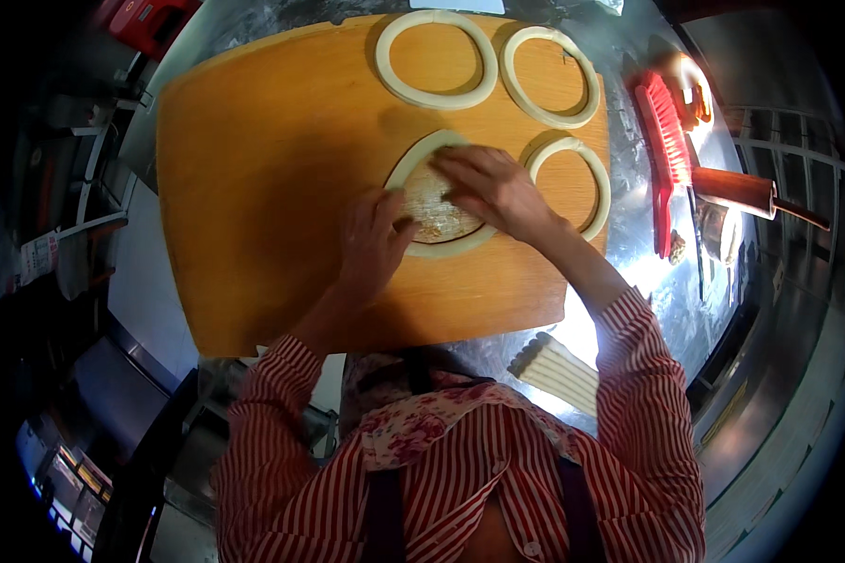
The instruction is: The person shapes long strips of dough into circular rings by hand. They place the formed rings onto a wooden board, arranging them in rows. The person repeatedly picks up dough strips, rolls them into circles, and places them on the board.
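Observation:
On the wooden board (244,178), a pale dough ring (407,171) lies around a flat, streaked, light-brown oval piece (432,208) whose kind I cannot make out. My right hand (505,195) is curled over the ring's upper right side, fingers bent down around the dough and hiding that stretch. At the lower left, my left hand (371,239) has its thumb and fingers closed about the ring's edge. Three more dough rings lie apart from my hands: one at the top middle (383,61), one at the top right (589,80) and one at the right (603,183).
Right of the board, a red brush (667,131) and a rolling pin (737,190) rest on the metal table (620,47). Ridged pale dough strips (559,371) lie near the board's front edge. A red object (150,23) stands at the far left.

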